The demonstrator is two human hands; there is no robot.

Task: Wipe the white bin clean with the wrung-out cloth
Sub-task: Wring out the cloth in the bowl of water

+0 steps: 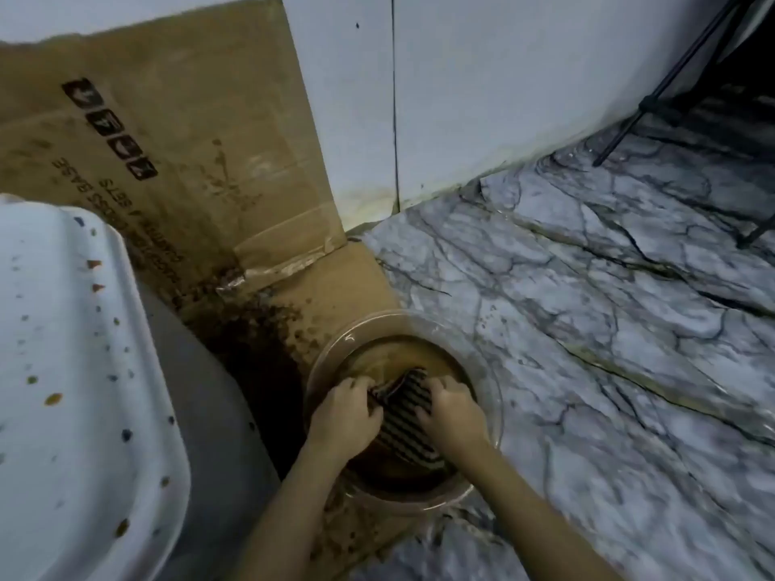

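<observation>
The cloth [404, 417] is a ribbed fabric with dark and pale stripes. It looks soaked and bunched, and it sits in a round bowl [497, 396] of clear, thin-walled plastic or glass. The bowl holds murky brown water [390, 354]. Both hands are in the bowl with their fingers curled round the cloth. The left hand [341, 417] clutches its gathered left end and the right hand [453, 413] grips its right edge, so the striped middle shows between them.

The white bin [63, 350] fills the lower left, just beside the bowl but not touching it. It is smooth, glossy plastic with a broad rounded edge. Its surface is dotted with many small brown, orange and bluish specks. A grey shaded side drops away below its rim.

The bowl stands on the floor, half on a flattened sheet of brown cardboard [188, 140]. The sheet runs along the floor and folds up against the wall. It carries printed black symbols and upside-down lettering. A dark, gritty wet stain [260, 329] spreads across it next to the bowl.

The floor [587, 308] is pale marble-patterned tile with dark veins and grimy grout lines. The wall [503, 77] is plain white with a thin vertical seam, and it is stained yellowish near its foot. Thin black legs of a stand [654, 98] rest on the floor at the upper right, well apart from the bowl.

In view are one cloth, one bowl, one bin, one cardboard sheet and two hands.
</observation>
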